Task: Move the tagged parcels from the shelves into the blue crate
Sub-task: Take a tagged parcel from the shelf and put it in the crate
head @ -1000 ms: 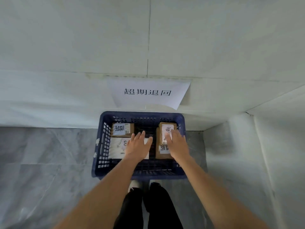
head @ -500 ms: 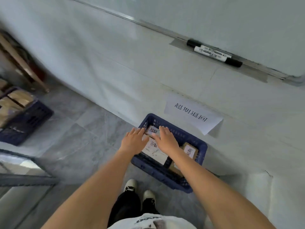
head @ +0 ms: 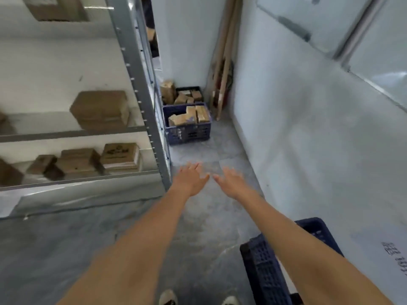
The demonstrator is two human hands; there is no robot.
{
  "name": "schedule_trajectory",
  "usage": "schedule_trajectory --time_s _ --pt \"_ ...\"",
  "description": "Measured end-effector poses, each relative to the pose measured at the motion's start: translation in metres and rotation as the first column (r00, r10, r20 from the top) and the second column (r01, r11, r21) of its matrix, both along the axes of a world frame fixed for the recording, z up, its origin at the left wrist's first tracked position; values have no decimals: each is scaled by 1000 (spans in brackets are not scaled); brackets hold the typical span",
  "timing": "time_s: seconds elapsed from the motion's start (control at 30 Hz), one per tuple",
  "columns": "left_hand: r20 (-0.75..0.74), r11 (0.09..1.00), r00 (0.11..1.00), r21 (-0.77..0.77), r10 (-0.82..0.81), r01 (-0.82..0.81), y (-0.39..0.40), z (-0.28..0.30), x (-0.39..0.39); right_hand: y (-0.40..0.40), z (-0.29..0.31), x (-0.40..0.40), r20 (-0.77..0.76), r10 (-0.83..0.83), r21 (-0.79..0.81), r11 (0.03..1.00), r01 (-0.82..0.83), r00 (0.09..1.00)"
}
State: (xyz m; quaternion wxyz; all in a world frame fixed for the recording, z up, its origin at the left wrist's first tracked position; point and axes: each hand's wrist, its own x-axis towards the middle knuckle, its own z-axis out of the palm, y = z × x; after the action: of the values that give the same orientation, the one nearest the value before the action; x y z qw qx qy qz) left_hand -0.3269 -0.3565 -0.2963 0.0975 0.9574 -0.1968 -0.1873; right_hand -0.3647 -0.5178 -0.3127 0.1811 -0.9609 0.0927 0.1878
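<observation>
Both my hands are stretched out in front of me above the grey floor, empty, fingers spread. My left hand (head: 191,181) is close to the foot of the grey metal shelf post (head: 141,89). My right hand (head: 234,183) is beside it, thumbs almost touching. The blue crate (head: 262,269) stands at the lower right against the wall, partly hidden by my right forearm; its contents are out of sight. Brown cardboard parcels lie on the shelves at the left: one on the middle shelf (head: 100,110) and several on the lower shelf (head: 120,156). The view is blurred, so no tags are readable.
Two more blue crates with cardboard boxes stand on the floor ahead in the corner, the nearer crate (head: 187,130) in front of the farther crate (head: 189,90). Wooden poles (head: 223,69) lean in the corner. A white wall with a whiteboard (head: 352,29) runs along the right.
My view has swung left from the blue crate toward the shelves. Both hands have left the parcels in the crate and now hang empty over the floor.
</observation>
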Motion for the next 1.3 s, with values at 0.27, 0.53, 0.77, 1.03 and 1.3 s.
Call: schedule_trajectory --time_s 0.27,0.53,0.77,1.03,1.3 --pt "91 951 948 10 306 -308 220 30 50 210 24 86 126 299 10 953 -303 946" --pt "100 864 859 -16 503 -504 341 20 85 329 33 155 83 459 -10 888 -460 884" --pt "133 867 858 -19 496 -498 382 21 181 370 32 253 211 490 -63 870 -488 846" --pt "121 897 888 -78 443 -436 393 32 272 380 35 331 327 373 -99 927 -361 868" --pt "-76 848 871 -199 486 -491 430 13 332 377 11 373 243 20 98 994 -45 970"
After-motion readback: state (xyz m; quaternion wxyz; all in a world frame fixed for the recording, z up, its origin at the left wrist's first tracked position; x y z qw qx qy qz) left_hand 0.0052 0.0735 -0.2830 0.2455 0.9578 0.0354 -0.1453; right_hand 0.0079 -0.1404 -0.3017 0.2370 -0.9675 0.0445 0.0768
